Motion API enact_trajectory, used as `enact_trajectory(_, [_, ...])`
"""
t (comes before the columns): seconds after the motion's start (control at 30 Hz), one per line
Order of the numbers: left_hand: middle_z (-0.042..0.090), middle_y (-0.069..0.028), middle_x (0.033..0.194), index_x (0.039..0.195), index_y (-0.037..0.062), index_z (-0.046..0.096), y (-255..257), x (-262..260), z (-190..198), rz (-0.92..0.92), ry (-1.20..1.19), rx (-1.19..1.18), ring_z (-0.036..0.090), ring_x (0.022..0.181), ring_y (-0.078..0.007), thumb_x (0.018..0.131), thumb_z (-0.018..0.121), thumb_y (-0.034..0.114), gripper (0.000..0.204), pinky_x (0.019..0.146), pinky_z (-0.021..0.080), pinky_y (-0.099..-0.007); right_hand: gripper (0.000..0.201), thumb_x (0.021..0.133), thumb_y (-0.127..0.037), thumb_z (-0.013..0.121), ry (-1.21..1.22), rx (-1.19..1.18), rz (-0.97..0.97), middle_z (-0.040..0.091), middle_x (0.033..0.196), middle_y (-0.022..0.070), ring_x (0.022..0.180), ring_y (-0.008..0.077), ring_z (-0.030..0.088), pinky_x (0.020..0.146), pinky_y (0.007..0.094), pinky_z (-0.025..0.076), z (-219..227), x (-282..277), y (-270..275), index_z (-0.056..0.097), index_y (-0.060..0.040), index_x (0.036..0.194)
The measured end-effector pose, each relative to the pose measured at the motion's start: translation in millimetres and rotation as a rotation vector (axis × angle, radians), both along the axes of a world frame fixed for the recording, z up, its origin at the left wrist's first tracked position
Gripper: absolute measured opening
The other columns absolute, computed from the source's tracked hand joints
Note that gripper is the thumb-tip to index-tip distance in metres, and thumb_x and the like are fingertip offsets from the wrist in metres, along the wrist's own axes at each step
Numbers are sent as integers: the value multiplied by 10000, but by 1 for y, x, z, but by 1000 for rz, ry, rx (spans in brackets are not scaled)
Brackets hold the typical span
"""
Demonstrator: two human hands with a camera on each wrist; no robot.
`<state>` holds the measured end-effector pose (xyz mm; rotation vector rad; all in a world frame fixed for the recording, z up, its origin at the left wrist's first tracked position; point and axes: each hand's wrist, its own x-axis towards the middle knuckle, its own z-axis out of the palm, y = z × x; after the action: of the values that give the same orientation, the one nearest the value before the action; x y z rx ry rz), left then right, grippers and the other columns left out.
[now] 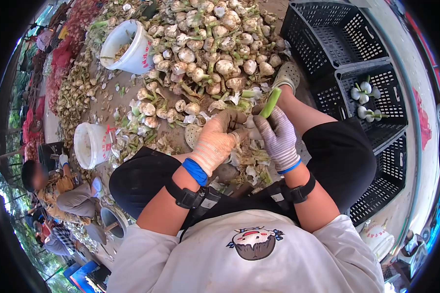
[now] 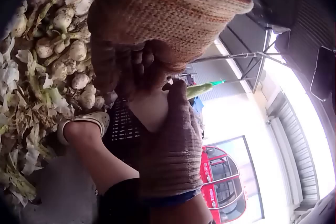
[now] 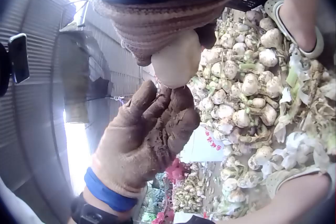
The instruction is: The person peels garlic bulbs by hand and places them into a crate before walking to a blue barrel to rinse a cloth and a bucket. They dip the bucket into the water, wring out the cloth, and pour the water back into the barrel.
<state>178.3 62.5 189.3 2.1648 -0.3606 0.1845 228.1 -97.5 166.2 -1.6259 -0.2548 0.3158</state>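
Observation:
My right hand (image 1: 280, 139), in a soiled striped knit glove, grips a garlic bulb (image 3: 176, 61) whose thick green stem (image 1: 270, 103) sticks up past the thumb. The bulb looks pale and smooth in the right wrist view. My left hand (image 1: 216, 140) wears an orange-tinted glove with dirt-caked fingers (image 3: 178, 116). Its fingers are loosely bent, tips right at the bulb's lower end, thumb apart from them. In the left wrist view the bulb (image 2: 149, 111) shows between both hands, partly covered by the gloves.
A large heap of garlic (image 1: 215, 44) lies ahead, with peeled skins scattered around my feet. White buckets (image 1: 144, 51) stand to the left. Black crates (image 1: 335, 73) line the right side; one holds several trimmed bulbs (image 1: 364, 93). Another person (image 1: 58, 188) sits at far left.

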Motion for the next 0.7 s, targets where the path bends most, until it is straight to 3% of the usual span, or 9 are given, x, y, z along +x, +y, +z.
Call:
enact_trajectory(0.17, [604, -76, 935, 1009, 1, 560, 3, -1, -10, 104, 101, 67, 547, 836, -149, 799, 556, -11, 210, 744, 441, -261, 354, 906, -283, 517, 265, 280, -20, 605, 931, 77, 806, 135, 599, 679, 218, 499, 6, 5, -2, 533, 19, 1090])
enact_trajectory(0.23, [614, -68, 913, 977, 28, 586, 7, -2, -12, 113, 125, 61, 550, 823, -156, 797, 559, 18, 181, 741, 441, -270, 379, 907, -330, 493, 575, 675, 89, 606, 978, 103, 820, 164, 609, 703, 240, 511, 4, 9, -5, 535, 5, 1079])
enact_trajectory(0.3, [631, -58, 868, 900, 87, 630, 9, -2, -3, -63, 700, 10, 565, 830, -168, 796, 565, 106, 124, 780, 439, -280, 426, 911, -376, 443, 985, 1049, -105, 593, 1053, 159, 1002, 275, 577, 839, 374, 494, 1, 11, -1, 518, 4, 1090])
enact_trajectory(0.37, [641, -83, 927, 979, 141, 642, 9, -3, -1, -419, 813, 170, 583, 942, -249, 775, 613, 260, 238, 884, 414, -331, 422, 915, -354, 439, 1044, 1139, -20, 578, 1096, 162, 1052, 310, 551, 897, 433, 460, 2, 15, -4, 504, 8, 1120])
enact_trajectory(0.47, [630, -111, 989, 1063, 127, 612, 2, -6, 10, -200, 841, 137, 573, 968, -295, 757, 635, 295, 350, 881, 412, -360, 416, 920, -345, 430, 1060, 1134, -28, 572, 1125, 146, 1045, 296, 553, 925, 446, 436, -4, 16, -5, 506, 8, 1127])
enact_trajectory(0.53, [606, -157, 1056, 1089, 93, 593, -7, 0, 12, 258, 337, 106, 564, 979, -315, 774, 628, 283, 370, 868, 418, -360, 379, 913, -348, 449, 1053, 1005, -81, 591, 1067, 120, 1027, 259, 554, 928, 443, 428, -8, 14, -1, 515, -28, 1105])
enact_trajectory(0.6, [578, -159, 1107, 1153, 49, 540, -4, 8, 6, 89, 644, -237, 554, 1003, -239, 822, 591, 213, 373, 851, 423, -336, 285, 905, -317, 479, 1018, 1088, -160, 603, 979, 96, 970, 259, 566, 891, 432, 449, -38, 23, -5, 531, -85, 1061])
enact_trajectory(0.67, [552, -135, 1147, 1220, 29, 479, -18, 7, 12, 4, 709, -489, 529, 1033, -196, 849, 573, 199, 419, 871, 415, -319, 303, 906, -278, 482, 933, 1162, -215, 564, 1050, 112, 977, 273, 555, 867, 476, 452, 17, 41, -39, 479, -92, 1146])
enact_trajectory(0.7, [536, -127, 1169, 1251, 15, 446, -21, 4, 25, 27, 659, -627, 513, 1050, -182, 862, 570, 207, 451, 890, 407, -315, 334, 909, -268, 478, 770, 1397, -68, 543, 1090, 131, 997, 278, 547, 877, 502, 442, 25, 45, -66, 447, -85, 1187])
